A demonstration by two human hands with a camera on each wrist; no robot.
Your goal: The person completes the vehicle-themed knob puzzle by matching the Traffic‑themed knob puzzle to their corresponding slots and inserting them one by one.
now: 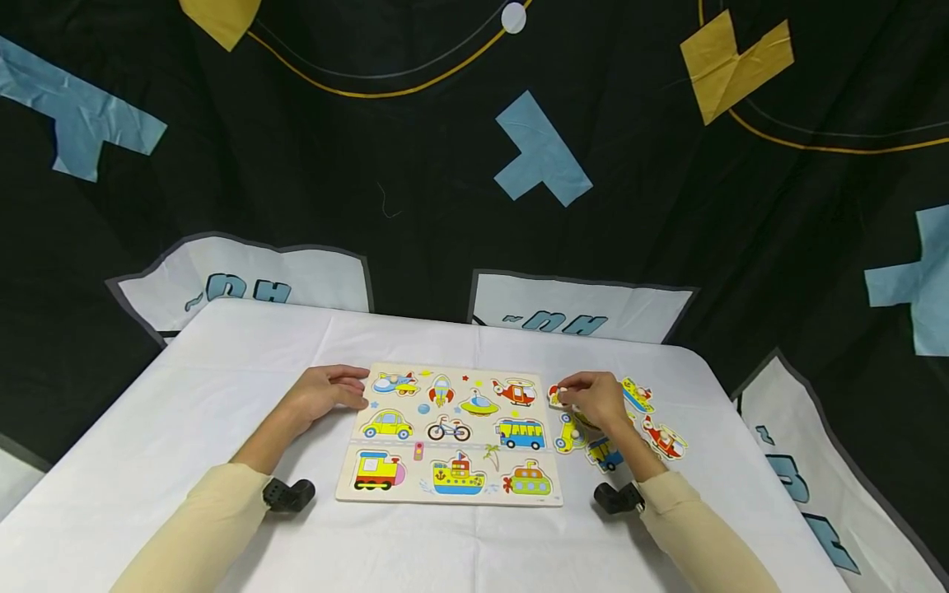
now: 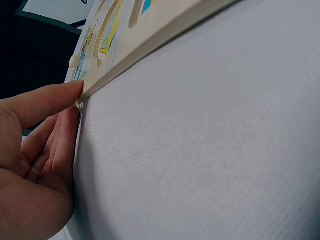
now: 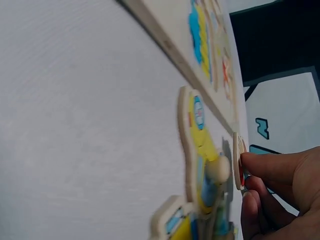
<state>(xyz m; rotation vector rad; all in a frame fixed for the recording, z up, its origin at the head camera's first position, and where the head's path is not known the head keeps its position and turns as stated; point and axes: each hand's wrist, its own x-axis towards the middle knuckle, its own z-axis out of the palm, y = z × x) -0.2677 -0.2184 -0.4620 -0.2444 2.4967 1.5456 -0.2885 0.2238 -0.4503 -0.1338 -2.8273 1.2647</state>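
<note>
A wooden peg puzzle board printed with vehicles lies flat on the table. At its left edge is my left hand; in the left wrist view the thumb touches the board's edge, the other fingers beside it. A round knob stands up on the board near that thumb. Off the board's upper right side, my right hand pinches a small wooden puzzle piece with red on it, held on edge between thumb and fingers. Beneath and around that hand lie loose pieces, including a yellow piece with a knob.
More loose pieces lie right of the board: a helicopter, a bus and a yellow-and-blue piece. A white cloth covers the table. Behind it hangs a dark curtain with blue and yellow shapes.
</note>
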